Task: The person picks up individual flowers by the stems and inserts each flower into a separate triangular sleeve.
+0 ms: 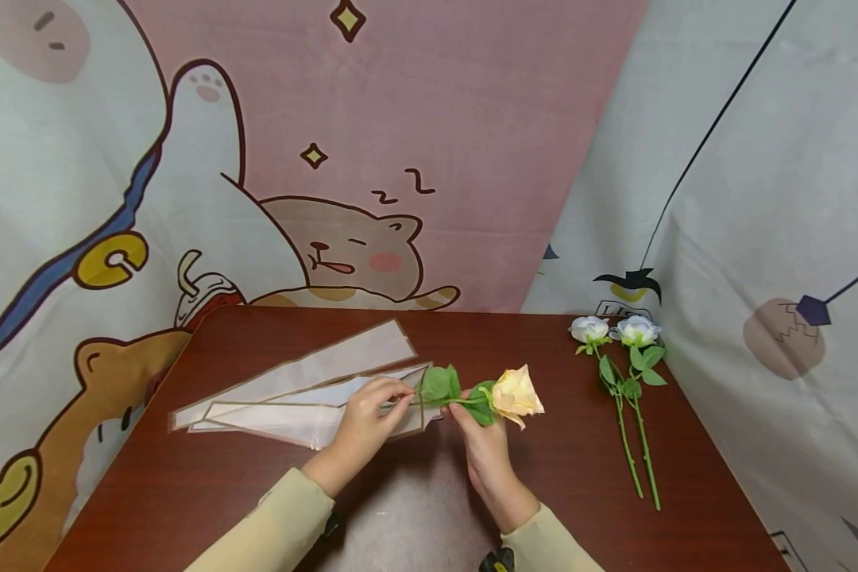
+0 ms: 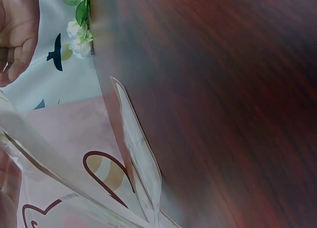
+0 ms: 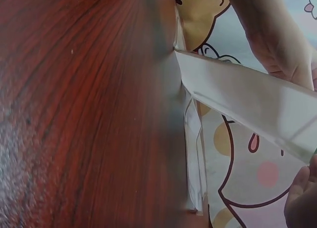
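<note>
A cream-yellow rose (image 1: 516, 393) with green leaves lies sideways in front of me, its stem pointing left into the mouth of a flower sleeve (image 1: 279, 419). My left hand (image 1: 368, 417) pinches the sleeve by its open end, near the lower leaf. My right hand (image 1: 488, 457) holds the rose by its stem just below the bloom, thumb on top. Seen from the right wrist, the sleeve (image 3: 242, 97) slants up off the table between my left hand (image 3: 280, 45) and right fingers (image 3: 300, 188). Its lower stem is hidden by my left hand and the sleeve.
More white, gold-edged sleeves (image 1: 329, 357) lie fanned out on the brown table (image 1: 150, 492) at left and behind. Two white roses (image 1: 632, 381) with long stems lie at the right. A cartoon-printed curtain (image 1: 472, 159) hangs along the back.
</note>
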Demonstrator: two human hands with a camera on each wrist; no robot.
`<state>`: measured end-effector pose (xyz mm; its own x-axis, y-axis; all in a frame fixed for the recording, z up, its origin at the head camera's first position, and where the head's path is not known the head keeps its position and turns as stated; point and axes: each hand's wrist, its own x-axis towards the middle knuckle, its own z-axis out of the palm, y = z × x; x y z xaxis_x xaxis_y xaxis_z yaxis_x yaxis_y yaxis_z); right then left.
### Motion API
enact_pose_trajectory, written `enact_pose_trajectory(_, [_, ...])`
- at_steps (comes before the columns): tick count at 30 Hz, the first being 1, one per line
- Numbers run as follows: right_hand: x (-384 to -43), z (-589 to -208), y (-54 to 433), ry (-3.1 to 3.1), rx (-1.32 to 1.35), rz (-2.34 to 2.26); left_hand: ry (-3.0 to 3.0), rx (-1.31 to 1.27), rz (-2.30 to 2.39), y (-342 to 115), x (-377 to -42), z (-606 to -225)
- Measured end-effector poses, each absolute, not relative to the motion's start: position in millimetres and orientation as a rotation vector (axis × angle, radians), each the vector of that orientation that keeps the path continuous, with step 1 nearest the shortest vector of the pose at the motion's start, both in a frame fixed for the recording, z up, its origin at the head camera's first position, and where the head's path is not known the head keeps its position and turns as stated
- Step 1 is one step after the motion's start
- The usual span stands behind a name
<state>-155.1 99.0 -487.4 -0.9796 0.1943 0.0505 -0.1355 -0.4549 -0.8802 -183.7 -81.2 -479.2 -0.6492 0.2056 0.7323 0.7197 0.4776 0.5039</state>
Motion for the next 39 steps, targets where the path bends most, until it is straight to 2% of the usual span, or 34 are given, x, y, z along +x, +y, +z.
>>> enact_pose_trajectory(14, [-157.6,-490.4,96.5,-1.801,-0.116,2.370,-2.122,-0.770,-1.144,-81.1,-184.6,-481.8])
enact_pose_trajectory(28, [-152.6,-483.2,102.6,-1.560,0.061,2.664,-2.125,-0.731,-1.133,-83.9,-185.3,-480.2])
enact_pose_trajectory(39, [-154.5,-485.2,101.7,-1.723,-0.204,2.456,-2.140,-0.743,-1.161,-85.4,-184.3,-480.5])
